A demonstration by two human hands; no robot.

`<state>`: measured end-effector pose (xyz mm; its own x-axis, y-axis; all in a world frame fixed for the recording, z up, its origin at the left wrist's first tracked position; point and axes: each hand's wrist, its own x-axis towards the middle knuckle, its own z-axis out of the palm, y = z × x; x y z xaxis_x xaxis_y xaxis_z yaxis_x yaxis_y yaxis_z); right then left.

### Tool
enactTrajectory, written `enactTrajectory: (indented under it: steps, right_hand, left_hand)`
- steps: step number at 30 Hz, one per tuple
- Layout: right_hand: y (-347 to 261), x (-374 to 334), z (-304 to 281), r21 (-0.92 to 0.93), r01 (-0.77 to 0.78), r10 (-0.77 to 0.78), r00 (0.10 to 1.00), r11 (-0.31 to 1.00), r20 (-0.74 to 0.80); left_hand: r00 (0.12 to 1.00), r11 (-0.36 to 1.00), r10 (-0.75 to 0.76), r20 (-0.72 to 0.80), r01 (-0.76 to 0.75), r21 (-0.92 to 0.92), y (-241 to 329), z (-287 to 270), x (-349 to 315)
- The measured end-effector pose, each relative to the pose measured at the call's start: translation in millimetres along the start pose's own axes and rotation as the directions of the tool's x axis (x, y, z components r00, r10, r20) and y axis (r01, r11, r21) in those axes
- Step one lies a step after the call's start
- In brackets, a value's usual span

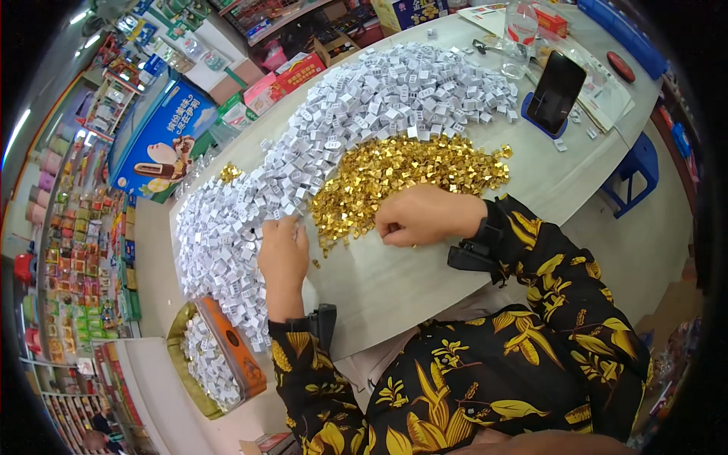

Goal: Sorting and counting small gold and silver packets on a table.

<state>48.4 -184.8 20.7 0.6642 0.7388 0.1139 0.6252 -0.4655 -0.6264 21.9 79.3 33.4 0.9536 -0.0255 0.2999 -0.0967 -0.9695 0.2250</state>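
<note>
My left hand (282, 258) is at the inner edge of a large heap of small white box-shaped pieces (220, 227) with dark print. Its fingers are bent together among the nearest pieces; anything between them is hidden. Over the near edge of a pile of small shiny gold pieces (409, 167), my right hand (425, 214) is closed with curled fingers. What it holds, if anything, does not show. The white heap curves around the gold pile along its far and left sides. A few gold bits lie loose near my left hand.
An open container (199, 406) filled with white pieces stands off the table's left edge. At the far right are a phone on a blue stand (557, 89), a plastic bottle (522, 34) and papers. A blue stool (637, 174) stands beyond the table's right edge; stocked shelves line the left.
</note>
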Motion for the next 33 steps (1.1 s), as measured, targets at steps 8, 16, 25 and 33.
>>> enactTrajectory:
  steps: [8, 16, 25, 33]
  right_hand:
    - [6.5, -3.6, 1.6, -0.078, 0.005, -0.011, 0.997, 0.997, -0.075]
    - [3.5, -2.9, 7.9, -0.202, 0.042, -0.064, 0.993, 0.978, -0.104]
    - [-3.4, 6.6, 22.4, -0.182, 0.11, -0.142, 0.975, 0.977, -0.169]
    - [-0.4, 6.9, 12.8, -0.022, 0.048, -0.051, 0.978, 0.999, -0.201]
  left_hand:
    - [0.999, 0.999, 0.034, 0.029, -0.033, -0.028, -2.3, 24.8, -1.5]
    - [0.988, 0.474, -0.069, 0.141, 0.157, -0.866, 57.8, 6.9, -15.6]
    - [0.977, 0.138, -0.102, 0.185, 0.199, -0.97, 62.3, 30.0, -20.5]
    - [0.979, 0.164, -0.088, 0.186, 0.199, -0.966, 63.0, 33.7, -23.2]
